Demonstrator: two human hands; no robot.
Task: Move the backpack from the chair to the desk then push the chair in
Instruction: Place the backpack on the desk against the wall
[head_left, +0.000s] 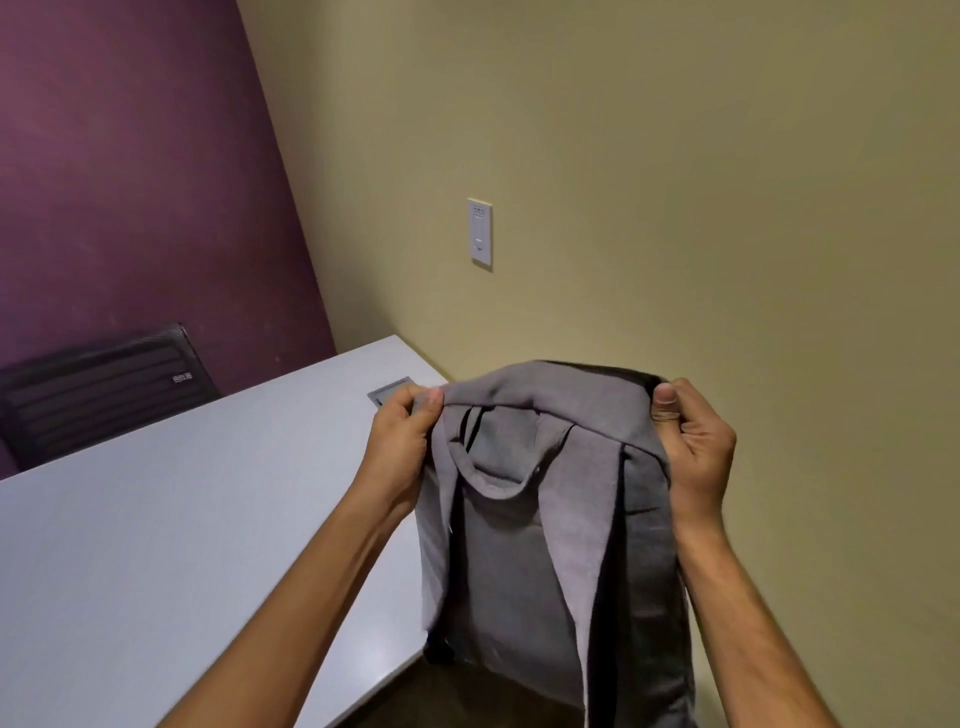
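The grey backpack (550, 525) hangs upright at lower centre-right of the frame, raised off any seat, its lower left part overlapping the table (156, 545) edge. The left hand (402, 441) and right hand (693, 449) are each closed on a top corner. It looks not yet set down. A dark chair (104, 384) sits upper left; the chair to push in is not visible.

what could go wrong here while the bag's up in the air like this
The backpack hangs from pinches of loose top fabric by the left hand and right hand, not the carry handle; cloth could slip. Its bottom seems to hang near the desk edge, so it might catch. Dangling shoulder straps could snag.
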